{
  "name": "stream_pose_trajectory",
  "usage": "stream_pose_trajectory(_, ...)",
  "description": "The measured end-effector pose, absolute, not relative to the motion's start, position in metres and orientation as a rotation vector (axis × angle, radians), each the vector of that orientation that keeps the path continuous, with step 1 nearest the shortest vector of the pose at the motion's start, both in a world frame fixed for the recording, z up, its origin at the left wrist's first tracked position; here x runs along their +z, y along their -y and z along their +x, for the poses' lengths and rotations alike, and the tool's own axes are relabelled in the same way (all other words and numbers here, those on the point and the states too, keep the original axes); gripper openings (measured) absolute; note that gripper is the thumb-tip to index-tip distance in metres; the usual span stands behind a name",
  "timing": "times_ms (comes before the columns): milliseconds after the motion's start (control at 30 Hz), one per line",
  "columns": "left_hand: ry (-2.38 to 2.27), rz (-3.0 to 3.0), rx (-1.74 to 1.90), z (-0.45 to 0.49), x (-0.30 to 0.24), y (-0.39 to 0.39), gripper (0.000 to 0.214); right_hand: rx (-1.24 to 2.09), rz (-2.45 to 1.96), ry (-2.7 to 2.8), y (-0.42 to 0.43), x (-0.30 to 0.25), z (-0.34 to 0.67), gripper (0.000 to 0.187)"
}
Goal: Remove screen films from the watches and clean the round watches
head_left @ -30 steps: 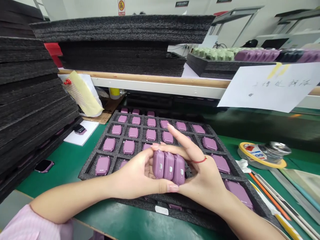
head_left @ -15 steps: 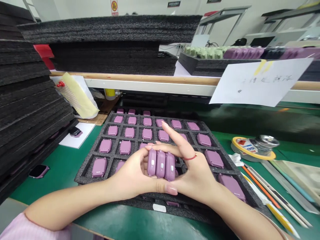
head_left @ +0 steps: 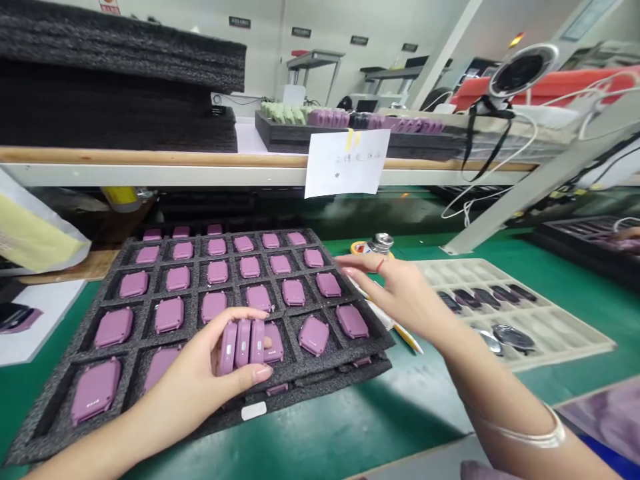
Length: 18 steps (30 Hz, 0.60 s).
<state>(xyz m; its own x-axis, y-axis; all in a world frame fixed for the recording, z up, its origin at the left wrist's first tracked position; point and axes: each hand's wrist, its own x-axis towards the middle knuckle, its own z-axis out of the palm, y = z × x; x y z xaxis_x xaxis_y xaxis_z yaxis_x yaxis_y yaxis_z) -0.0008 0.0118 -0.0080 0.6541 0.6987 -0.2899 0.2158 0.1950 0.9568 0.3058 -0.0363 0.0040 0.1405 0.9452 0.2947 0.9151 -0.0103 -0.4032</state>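
In my left hand (head_left: 200, 367) is a row of three purple watch cases (head_left: 243, 348), stood on edge, with the fingers behind and the thumb in front. The hand is over the front of a black foam tray (head_left: 345, 355), whose compartments hold many more purple watch cases (head_left: 114, 327), mostly lying flat; one near the front right sits askew. My right hand (head_left: 405, 297) is beyond the tray's right edge, fingers stretched out, with nothing visible in it. Under and beside it lie a yellow-and-white tool (head_left: 407, 338) and other slim tools, partly covered by the hand.
A yellow-rimmed tape roll (head_left: 357, 248) and a metal-topped jar (head_left: 383, 243) stand behind my right hand. A beige tray (head_left: 583, 341) with dark watches lies right. Above runs a shelf (head_left: 200, 175) with foam stacks and a hanging paper (head_left: 345, 167). A slanted post (head_left: 500, 207) rises rightward.
My right hand has left the watch cases and moved right, past the tray's edge. My left hand still holds all three. The view has turned right, bringing the beige tray into sight.
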Motion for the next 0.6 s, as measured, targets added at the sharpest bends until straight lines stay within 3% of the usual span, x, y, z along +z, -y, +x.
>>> stream_pose_trajectory(167,-0.852,1.274,0.46,0.002,-0.004,-0.011,0.057,0.107,-2.179,1.716,0.019,-0.027,0.366,0.024)
stream_pose_trajectory(400,-0.881,1.268,0.461,0.002,-0.002,-0.011,0.063,0.135,-2.241,1.653,0.033,-0.036,0.37,0.031)
stream_pose_trajectory(600,-0.835,1.381,0.463,0.001,-0.007,-0.01,0.057,0.223,-2.186,1.828,0.06,-0.038,0.36,0.015)
